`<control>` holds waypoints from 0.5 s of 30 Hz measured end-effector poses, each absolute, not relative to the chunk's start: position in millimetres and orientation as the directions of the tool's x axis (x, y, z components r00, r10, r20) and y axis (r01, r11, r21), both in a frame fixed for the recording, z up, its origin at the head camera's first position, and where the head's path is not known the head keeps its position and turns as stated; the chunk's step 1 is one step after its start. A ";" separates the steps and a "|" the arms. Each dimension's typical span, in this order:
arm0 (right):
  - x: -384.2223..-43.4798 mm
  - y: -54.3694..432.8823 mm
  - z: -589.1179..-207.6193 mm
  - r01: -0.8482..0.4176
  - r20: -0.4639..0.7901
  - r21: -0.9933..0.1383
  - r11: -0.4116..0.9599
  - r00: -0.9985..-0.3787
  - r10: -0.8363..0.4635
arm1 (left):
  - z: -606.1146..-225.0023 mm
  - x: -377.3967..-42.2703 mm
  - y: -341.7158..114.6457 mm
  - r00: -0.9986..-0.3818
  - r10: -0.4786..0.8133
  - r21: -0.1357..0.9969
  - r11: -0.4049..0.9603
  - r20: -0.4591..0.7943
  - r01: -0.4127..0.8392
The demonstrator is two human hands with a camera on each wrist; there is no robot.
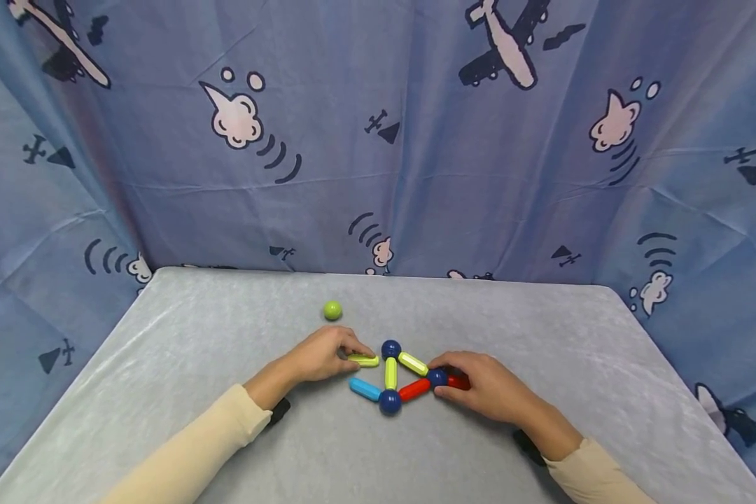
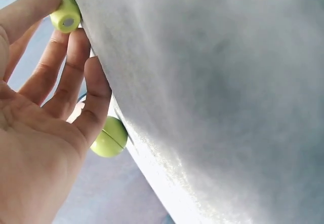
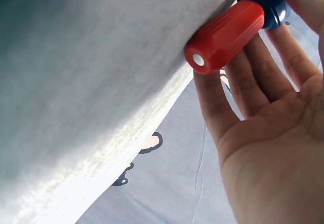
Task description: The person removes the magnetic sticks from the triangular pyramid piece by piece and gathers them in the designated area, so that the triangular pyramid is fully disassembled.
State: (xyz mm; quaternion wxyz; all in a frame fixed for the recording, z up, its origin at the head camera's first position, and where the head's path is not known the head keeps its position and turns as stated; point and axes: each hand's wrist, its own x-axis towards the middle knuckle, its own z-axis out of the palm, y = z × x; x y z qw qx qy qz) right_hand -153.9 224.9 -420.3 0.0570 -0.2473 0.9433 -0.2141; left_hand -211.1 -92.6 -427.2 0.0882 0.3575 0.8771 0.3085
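Grey tabletop [image 1: 227, 315], left hand [image 1: 320, 355] pinching yellow-green rod [image 1: 367, 361]

The stick [image 1: 367, 361] in the left hand [image 1: 320, 355] is lime with a grey end dot, the ball [image 1: 332, 311] beyond that hand lime with a dark line. The right hand [image 1: 484, 381] has a navy ball [image 1: 437, 377] and a red stick [image 3: 225, 36] with a white end dot. Between the hands show a blue stick [image 1: 365, 389], two lime sticks [image 1: 390, 374], another red stick [image 1: 414, 390] and two navy balls [image 1: 390, 402]. Sleeves [image 1: 192, 444] are cream, the table [image 1: 542, 322] pale grey, the curtain [image 1: 327, 140] blue-violet with pale, dark-outlined clouds [image 1: 237, 120] and planes [image 1: 509, 45].
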 end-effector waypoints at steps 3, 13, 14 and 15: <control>-153.2 224.1 -421.6 -0.439 -0.005 -0.437 0.785 -0.872 -0.490 | -427.2 -209.6 -96.1 -0.725 0.686 0.580 0.565 0.066 0.587; -154.0 225.3 -420.4 -0.423 -0.022 -0.441 0.791 -0.877 -0.481 | -421.5 -212.6 -117.5 -0.734 0.672 0.554 0.578 0.094 0.599; -154.3 226.3 -419.4 -0.424 -0.023 -0.435 0.794 -0.877 -0.481 | -420.4 -213.3 -119.6 -0.741 0.663 0.553 0.582 0.101 0.596; -154.8 227.5 -418.0 -0.426 -0.022 -0.431 0.796 -0.876 -0.481 | -419.8 -214.3 -121.2 -0.750 0.653 0.554 0.587 0.107 0.590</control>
